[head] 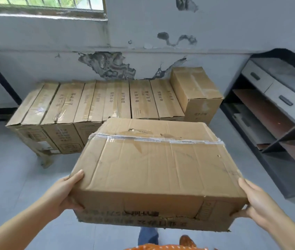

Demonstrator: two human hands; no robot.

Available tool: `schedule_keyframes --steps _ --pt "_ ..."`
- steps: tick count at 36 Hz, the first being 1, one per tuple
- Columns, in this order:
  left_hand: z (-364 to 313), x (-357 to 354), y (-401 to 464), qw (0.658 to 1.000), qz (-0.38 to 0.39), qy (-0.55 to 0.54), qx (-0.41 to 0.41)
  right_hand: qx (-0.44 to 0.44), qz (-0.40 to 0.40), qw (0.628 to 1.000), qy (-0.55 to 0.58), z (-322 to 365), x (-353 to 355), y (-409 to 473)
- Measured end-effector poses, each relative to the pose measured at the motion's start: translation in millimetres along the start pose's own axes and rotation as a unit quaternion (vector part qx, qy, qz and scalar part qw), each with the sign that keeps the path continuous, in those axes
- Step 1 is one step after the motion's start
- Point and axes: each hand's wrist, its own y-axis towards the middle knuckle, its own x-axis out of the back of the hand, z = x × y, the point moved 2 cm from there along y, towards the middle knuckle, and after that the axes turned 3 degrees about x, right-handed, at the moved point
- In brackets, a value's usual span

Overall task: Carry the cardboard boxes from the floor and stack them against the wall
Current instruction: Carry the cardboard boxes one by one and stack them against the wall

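The carried box [154, 170] fills the lower centre of the frame, long axis running left to right, held clear of the floor. Left hand [69, 191] and right hand [251, 199] each grip one short end, fingers wrapped under. The row of boxes [96, 103] against the wall [215, 33] lies straight ahead, upper centre.
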Motion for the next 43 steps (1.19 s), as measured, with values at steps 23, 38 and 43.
schedule_keyframes --steps 23,38,43 --pt "-336 -89 291 0.997 -0.011 -0.061 -0.044 0.016 0.028 0.999 -0.016 256 -203 355" --pt "-505 -169 487 0.997 -0.029 -0.052 -0.04 0.012 0.033 0.999 -0.018 392 -290 589" --pt "-532 -214 544 0.995 -0.055 -0.067 -0.048 -0.005 0.035 0.999 -0.037 409 -303 683"
